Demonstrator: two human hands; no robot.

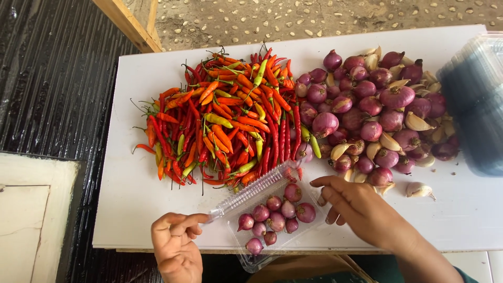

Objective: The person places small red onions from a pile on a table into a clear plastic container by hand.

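We note the clear thin plastic clamshell container (272,230) at the table's near edge, at 6 o'clock from the heap of red, orange and green chillies (225,120). Its tray holds about ten small purple-red shallots (272,215); its hinged lid (251,191) stands open, raised on edge.

Left hand (175,243): thumb and forefinger pinch the lid's lower-left end. Right hand (361,207): fingers curled down over the tray's right rim; we cannot tell for sure whether they grip the rim or only rest there.

Handling, as we judge it: the container is light, flexible and slick, and likely buckles if squeezed. The shallots are firm, roll freely and have loose papery skin. Best hold is at the rims or corners, supporting the loaded tray from beneath.

Orientation: the lid's long axis runs from 8 o'clock to 2 o'clock, and the tray lies parallel, opening upward.

At 1 o'clock lies a pile of larger purple shallots mixed with pale garlic cloves (377,110) on the white table (461,209).
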